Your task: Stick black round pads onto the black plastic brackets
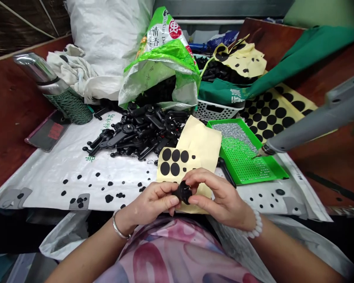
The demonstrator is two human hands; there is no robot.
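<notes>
Near the front edge of the white-covered table, a small black plastic part (pixel 184 192) is held between both hands. My left hand (pixel 153 200) pinches its left side with thumb and fingers. The fingers of my right hand (pixel 218 194) are closed round its right side. Just behind the hands lies a yellowish sheet of round black stickers (pixel 175 162), partly covered by them. Beyond it a plain yellowish sheet (pixel 202 137) rests at a slant. A heap of black plastic arms (pixel 141 129) spreads behind and to the left.
A green tray of small screws (pixel 244 157) sits at the right, with an electric screwdriver (pixel 301 125) above it. At the left are a flask (pixel 67 102) and a phone (pixel 47 131). Behind stand an open green-white bag (pixel 165 51) and a white basket (pixel 218 111). Black dots lie scattered on the cover.
</notes>
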